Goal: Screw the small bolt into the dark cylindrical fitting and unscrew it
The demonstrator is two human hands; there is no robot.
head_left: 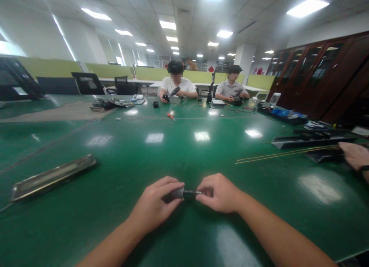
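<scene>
My left hand (157,201) grips a short grey cylinder (179,193) between thumb and fingers, just above the near part of the green table. A thin dark rod (190,193) runs from the cylinder's right end toward my right hand (217,194). The thumb and fingertips of that hand pinch the rod's right end. Both hands are closed, and the piece lies level between them. My fingers cover much of the cylinder and the rod's far end, so I cannot tell its exact kind.
A long metal-edged tray (54,177) lies on the green table (138,155) at left. To the right, another person's hand (356,155) is beside thin yellow rods (285,153) and dark metal channels (311,140). A red screwdriver (171,116) lies farther back, before two seated people.
</scene>
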